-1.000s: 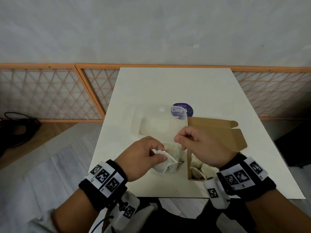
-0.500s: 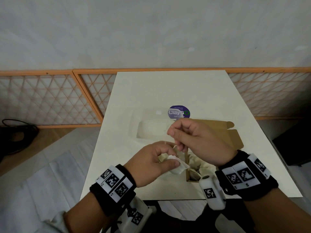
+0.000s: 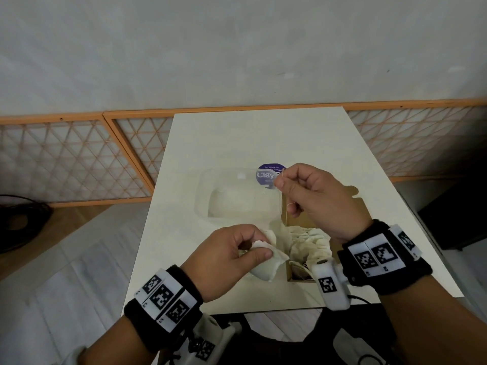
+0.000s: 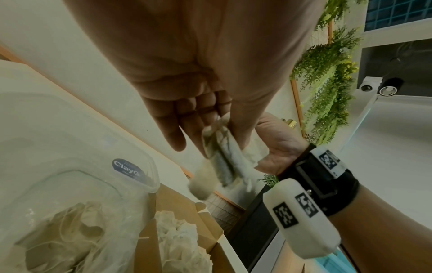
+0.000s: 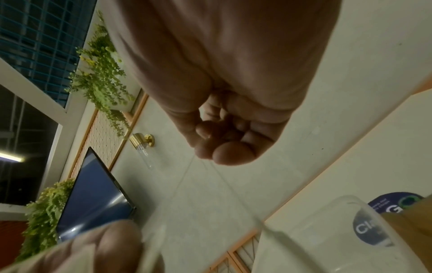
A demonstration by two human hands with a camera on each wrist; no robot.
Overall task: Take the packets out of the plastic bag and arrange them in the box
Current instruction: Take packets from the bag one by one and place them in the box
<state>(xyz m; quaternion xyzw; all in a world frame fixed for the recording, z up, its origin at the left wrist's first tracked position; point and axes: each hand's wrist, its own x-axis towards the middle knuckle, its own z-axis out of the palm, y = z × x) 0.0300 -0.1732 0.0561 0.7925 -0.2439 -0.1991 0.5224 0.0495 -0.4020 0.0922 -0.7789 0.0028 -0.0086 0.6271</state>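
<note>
One small white packet [image 3: 266, 264], soft and pillow-shaped, is pinched between thumb and curled fingers of the left hand [image 3: 226, 262] above the table's [image 3: 237, 143] near edge, just beside the brown box [image 3: 295, 276]. Its thin string [image 3: 286, 214] is pinched by the raised right hand [image 3: 316, 198]. More crumpled white packets are seen in the box.

A round purple sticker [image 3: 271, 175] sits on the clear plastic bag [image 3: 237, 196]. It has big white letters that read "Clay", and the right hand [image 3: 313, 198] hides the rest of the word. In the left wrist view the same sticker [image 4: 127, 169] reads "ClayG". In the right wrist view the sticker [image 5: 371, 230] shows only "Cl", and a "G" shows nearby. Small lines of words above and below the big word are too tiny to read. The wrist bands [image 3: 376, 255] carry black and white square code marks, with no words.
</note>
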